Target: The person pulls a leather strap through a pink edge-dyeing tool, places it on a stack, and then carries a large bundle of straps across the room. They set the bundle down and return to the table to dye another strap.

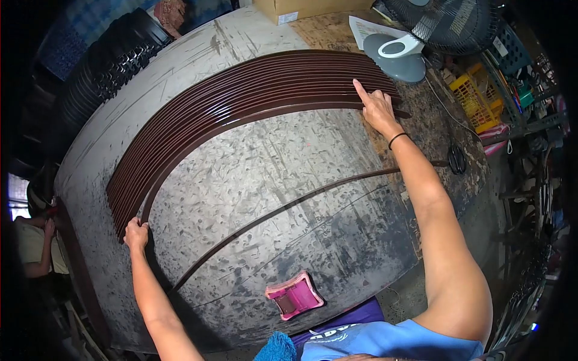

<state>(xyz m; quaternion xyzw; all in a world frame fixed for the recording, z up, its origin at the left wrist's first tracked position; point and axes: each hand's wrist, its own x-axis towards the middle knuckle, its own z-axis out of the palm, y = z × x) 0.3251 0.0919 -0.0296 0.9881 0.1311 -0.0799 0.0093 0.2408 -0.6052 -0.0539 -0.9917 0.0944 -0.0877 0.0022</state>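
A row of long, glossy dark brown straps (241, 90) lies side by side across the table, bowed by the wide lens. My left hand (137, 233) is closed on the left end of the nearest strap, which sits slightly apart from the others there. Near the right end of the row, my right hand (378, 108) lies on the straps, index finger stretched out and the other fingers partly bent. Closer to me, a single brown strap (301, 198) runs across the table, touched by neither hand. Its right end reaches black-handled scissors (457, 159).
A pink holder (295, 296) sits at the table's near edge. A fan (445, 27) on a grey base (394, 57) stands back right, beside a cardboard box (313, 9). Black straps (114, 72) are bundled back left. A yellow crate (475, 99) is at right; another person (39, 243) at left.
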